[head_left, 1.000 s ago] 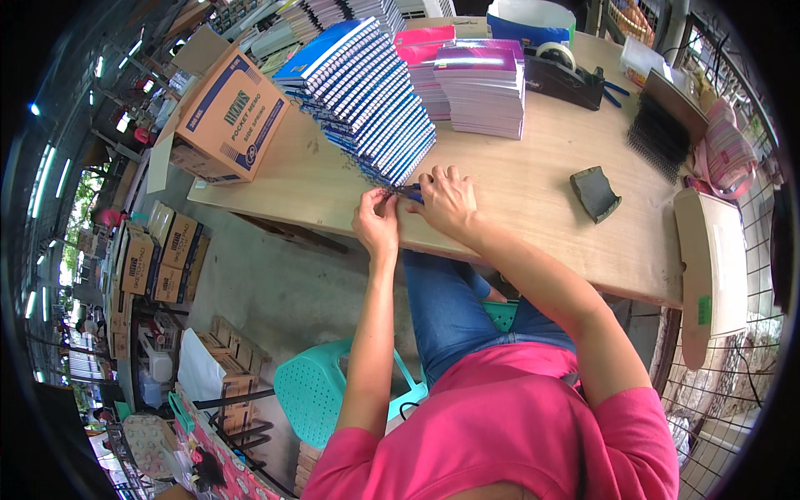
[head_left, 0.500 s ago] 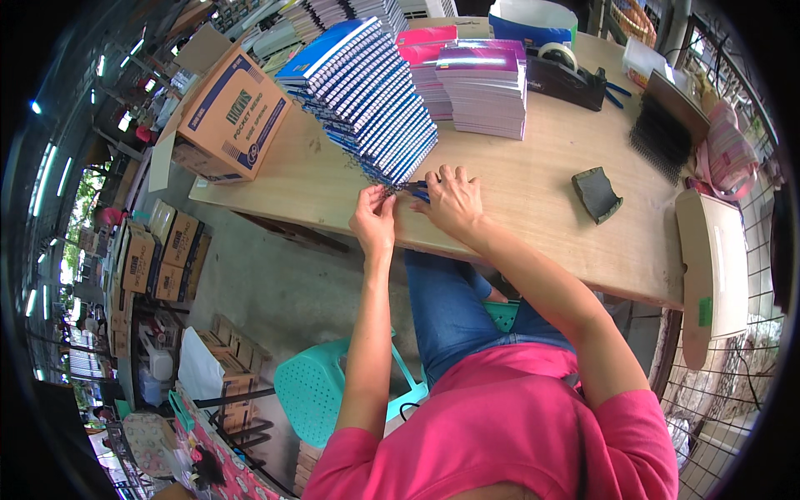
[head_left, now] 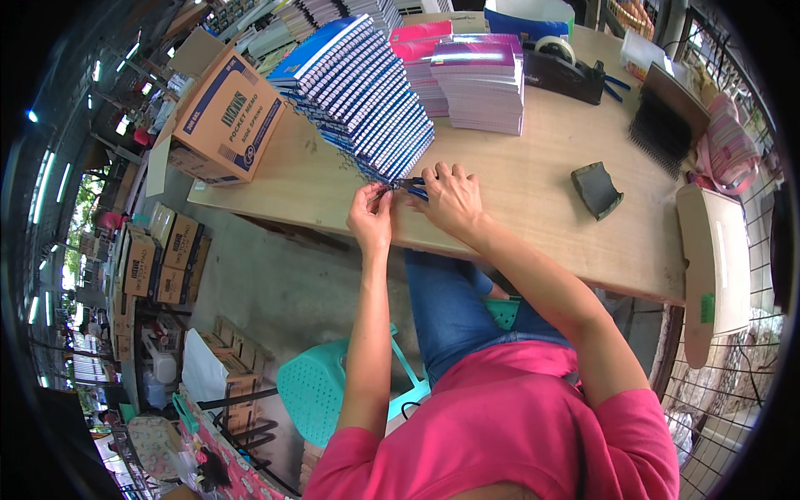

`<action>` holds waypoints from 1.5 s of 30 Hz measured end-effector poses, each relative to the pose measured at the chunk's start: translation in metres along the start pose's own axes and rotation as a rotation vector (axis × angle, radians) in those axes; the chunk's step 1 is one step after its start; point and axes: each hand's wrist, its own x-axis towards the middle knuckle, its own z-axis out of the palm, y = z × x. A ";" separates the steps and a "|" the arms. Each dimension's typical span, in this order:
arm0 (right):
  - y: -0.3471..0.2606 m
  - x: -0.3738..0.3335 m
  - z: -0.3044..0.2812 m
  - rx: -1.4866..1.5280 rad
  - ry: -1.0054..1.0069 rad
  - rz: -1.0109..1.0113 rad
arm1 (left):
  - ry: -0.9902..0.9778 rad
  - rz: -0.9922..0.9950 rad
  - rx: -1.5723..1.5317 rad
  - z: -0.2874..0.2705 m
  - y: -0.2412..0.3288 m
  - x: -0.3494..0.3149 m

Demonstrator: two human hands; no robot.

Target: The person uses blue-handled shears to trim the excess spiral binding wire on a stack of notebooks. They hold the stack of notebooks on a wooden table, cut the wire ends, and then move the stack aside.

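Observation:
A tall, leaning stack of wire-bound notebooks [head_left: 367, 100] with blue covers stands at the table's near edge, loose wire ends sticking out along its left side. My right hand [head_left: 454, 200] is closed around blue-handled pliers [head_left: 415, 188], whose jaws point left at the foot of the stack. Right beside the jaws, my left hand [head_left: 371, 218] is pinched shut at the lowest notebook's corner. What lies between its fingertips is too small to make out, perhaps a wire end.
On the wooden table [head_left: 517, 208], stacks of pink and purple booklets [head_left: 477, 87] stand behind, near a black tape dispenser [head_left: 562, 73]. A dark block [head_left: 597, 190] lies to the right, with black wire combs [head_left: 658, 133] beyond. An open carton [head_left: 225, 117] sits at left.
Both hands stay at the foot of the stack, the pliers' jaws still beside the left fingertips. The whole view has shifted very slightly; nothing has been picked up or let go.

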 end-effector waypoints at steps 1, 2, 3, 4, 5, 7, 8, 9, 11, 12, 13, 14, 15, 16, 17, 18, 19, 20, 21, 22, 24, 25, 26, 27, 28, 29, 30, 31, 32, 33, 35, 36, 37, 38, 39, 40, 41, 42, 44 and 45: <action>-0.001 0.001 0.001 -0.017 0.004 -0.007 | 0.001 0.009 -0.006 0.000 0.000 0.000; -0.003 0.002 0.001 -0.018 0.019 -0.017 | 0.003 0.017 -0.012 0.000 0.000 0.000; -0.004 0.002 0.002 -0.019 0.035 -0.027 | 0.004 0.015 -0.009 -0.001 0.001 0.000; -0.004 0.002 0.003 -0.023 0.050 -0.034 | 0.003 0.012 -0.009 0.000 0.002 0.000; -0.004 0.004 0.005 -0.001 0.005 -0.027 | 0.001 0.010 -0.009 0.001 0.003 0.000; -0.003 0.011 0.007 0.045 -0.085 -0.013 | 0.006 0.001 -0.002 0.002 0.005 -0.001; -0.001 0.014 0.008 0.068 -0.101 -0.007 | 0.009 -0.004 0.002 0.002 0.006 -0.001; 0.001 0.015 0.009 0.090 -0.118 0.000 | 0.003 -0.020 0.002 0.003 0.007 -0.001; 0.003 0.013 0.011 0.104 -0.058 -0.009 | -0.001 -0.051 0.003 -0.001 0.008 0.001; 0.005 0.005 0.011 0.097 0.018 -0.019 | 0.000 -0.071 -0.014 -0.003 0.008 0.002; 0.006 0.001 0.010 0.088 0.093 -0.029 | 0.001 -0.092 -0.034 -0.004 0.008 0.002; 0.006 0.001 0.009 0.065 0.115 -0.025 | 0.001 -0.112 -0.054 -0.005 0.009 0.002; 0.005 0.001 0.008 0.042 0.138 -0.021 | 0.007 -0.106 -0.097 -0.004 0.009 0.002; 0.004 0.000 0.008 0.022 0.161 -0.010 | 0.007 -0.101 -0.138 -0.002 0.011 0.003; 0.003 0.001 0.008 0.025 0.141 0.000 | 0.007 -0.096 -0.179 -0.001 0.013 0.003; 0.002 0.003 0.008 0.028 0.120 0.011 | 0.003 -0.104 -0.181 0.000 0.015 0.002; 0.000 0.005 0.007 0.030 0.101 0.018 | 0.003 -0.111 -0.184 0.000 0.016 0.002; -0.002 0.005 0.007 0.030 0.100 0.020 | 0.003 -0.118 -0.187 0.000 0.017 0.003; -0.004 0.006 0.006 0.030 0.099 0.021 | 0.019 -0.114 -0.186 0.001 0.019 0.002; -0.004 0.005 0.006 0.031 0.099 0.025 | 0.032 -0.110 -0.184 0.002 0.019 0.002; -0.001 0.008 0.012 0.039 0.131 -0.008 | 0.056 -0.122 -0.200 0.003 0.019 0.002; 0.002 0.010 0.015 0.041 0.147 -0.023 | 0.066 -0.137 -0.220 0.006 0.020 0.002; 0.005 0.013 0.018 0.062 0.117 -0.019 | 0.076 -0.152 -0.240 0.008 0.020 0.003; 0.009 0.017 0.020 0.082 0.086 -0.015 | 0.066 -0.158 -0.227 0.009 0.021 0.002; 0.008 0.019 0.020 0.106 0.052 -0.016 | 0.063 -0.164 -0.211 0.008 0.021 0.003; 0.008 0.017 0.020 0.116 0.078 -0.006 | 0.058 -0.171 -0.195 0.007 0.021 0.003; 0.010 0.011 0.019 0.124 0.103 0.003 | 0.055 -0.166 -0.185 0.006 0.021 0.003; 0.011 0.007 0.016 0.131 0.127 0.012 | 0.055 -0.163 -0.176 0.006 0.020 0.002; 0.008 0.005 0.013 0.100 0.168 -0.002 | 0.054 -0.159 -0.168 0.006 0.019 0.002; 0.005 0.004 0.012 0.069 0.208 -0.016 | 0.068 -0.126 -0.190 0.007 0.018 0.001; 0.001 0.005 0.011 0.032 0.251 -0.032 | 0.090 -0.053 -0.228 0.010 0.017 0.001; 0.000 0.007 0.011 0.024 0.251 -0.037 | 0.089 -0.065 -0.228 0.010 0.017 0.001; 0.000 0.009 0.011 0.014 0.252 -0.040 | 0.086 -0.077 -0.230 0.011 0.018 0.001; 0.000 0.010 0.012 0.016 0.246 -0.038 | 0.083 -0.089 -0.233 0.011 0.019 0.001; -0.001 0.010 0.012 0.017 0.241 -0.035 | 0.081 -0.087 -0.234 0.012 0.019 0.001; -0.002 0.011 0.011 0.021 0.235 -0.035 | 0.082 -0.085 -0.235 0.012 0.020 0.001; -0.004 0.012 0.011 0.019 0.231 -0.038 | 0.083 -0.083 -0.235 0.012 0.020 0.001; -0.005 0.012 0.011 0.016 0.228 -0.041 | 0.091 -0.082 -0.234 0.012 0.020 0.001; -0.007 0.013 0.009 0.022 0.166 -0.039 | 0.106 -0.082 -0.230 0.012 0.020 0.000; -0.008 0.015 0.007 0.031 0.109 -0.035 | 0.106 -0.073 -0.231 0.011 0.019 0.000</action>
